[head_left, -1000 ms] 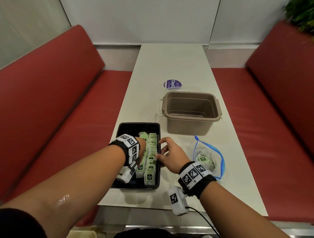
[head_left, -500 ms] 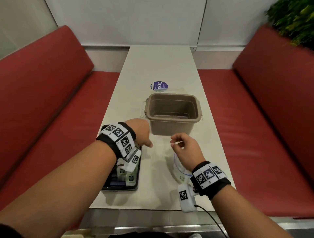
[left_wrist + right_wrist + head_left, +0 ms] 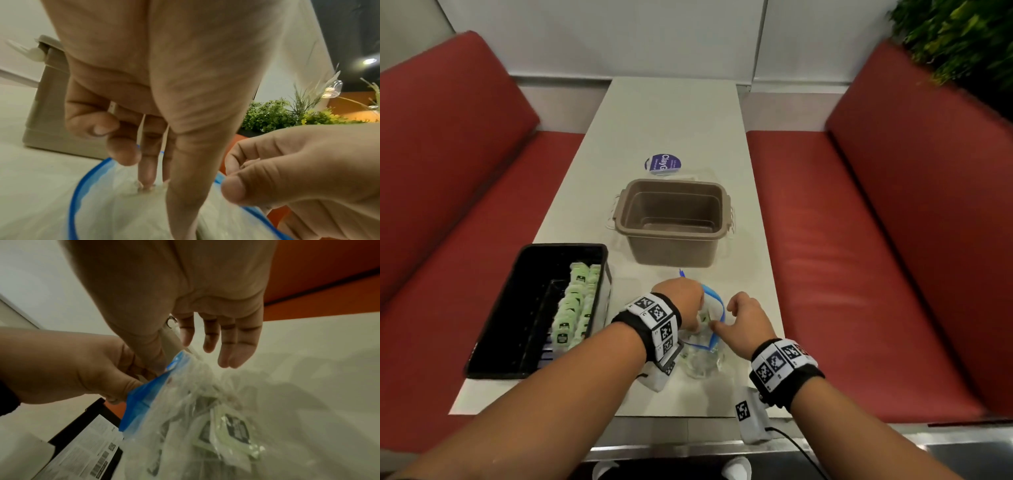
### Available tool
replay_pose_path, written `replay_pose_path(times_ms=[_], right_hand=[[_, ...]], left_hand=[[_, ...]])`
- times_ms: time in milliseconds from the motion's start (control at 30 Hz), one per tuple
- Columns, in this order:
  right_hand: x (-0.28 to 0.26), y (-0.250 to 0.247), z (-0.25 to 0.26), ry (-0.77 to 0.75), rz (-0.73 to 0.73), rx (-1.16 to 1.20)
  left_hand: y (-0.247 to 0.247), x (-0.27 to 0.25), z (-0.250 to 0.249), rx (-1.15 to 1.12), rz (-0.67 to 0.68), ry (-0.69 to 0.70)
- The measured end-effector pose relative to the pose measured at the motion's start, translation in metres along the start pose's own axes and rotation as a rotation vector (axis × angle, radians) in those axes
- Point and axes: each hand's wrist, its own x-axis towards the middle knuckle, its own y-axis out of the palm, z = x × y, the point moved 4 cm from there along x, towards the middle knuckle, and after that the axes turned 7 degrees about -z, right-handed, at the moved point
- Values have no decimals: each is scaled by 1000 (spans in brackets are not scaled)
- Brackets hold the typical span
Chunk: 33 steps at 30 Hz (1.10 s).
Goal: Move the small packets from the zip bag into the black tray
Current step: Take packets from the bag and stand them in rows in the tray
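Note:
The clear zip bag (image 3: 703, 356) with a blue rim lies near the table's front edge, with pale green packets (image 3: 232, 431) inside. My right hand (image 3: 719, 327) pinches the blue rim (image 3: 74, 194) between thumb and forefinger and holds the mouth open; its other fingers are straight. My left hand (image 3: 690, 308) reaches into the mouth, forefinger and middle finger (image 3: 147, 168) straight down and touching something pale inside. The black tray (image 3: 517, 325) sits to the left, with rows of green packets (image 3: 575, 308) along its right side.
An empty brown bin (image 3: 674, 222) stands just behind the bag. A round purple-labelled lid (image 3: 662, 163) lies beyond it. Red benches (image 3: 859, 274) flank the narrow white table (image 3: 671, 113). A plant (image 3: 962, 41) is at the upper right.
Both hands left the tray and moved right to the zip bag. My right hand took hold of the bag's rim. My left hand went into its mouth.

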Motion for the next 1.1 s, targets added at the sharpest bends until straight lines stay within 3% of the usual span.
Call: replay_pose_path(times_ms=[333,467,567,867,1100], right_hand=[[13,1,0,-70,123,86],[24,-15,20,-246,31,102],[26,-14,41,-398,115,127],[26,14,61,-446,410,-326],[26,25,63,-386,347,-418]], left_hand=[[-6,0,0,-121,-54,-149],[-14,-9,14,-180,-135,-219],[-27,-19,27,-236,-217,-305],[-52,-40,55,-336,-214,-341],[-47,-51,63,-327,-132,-262]])
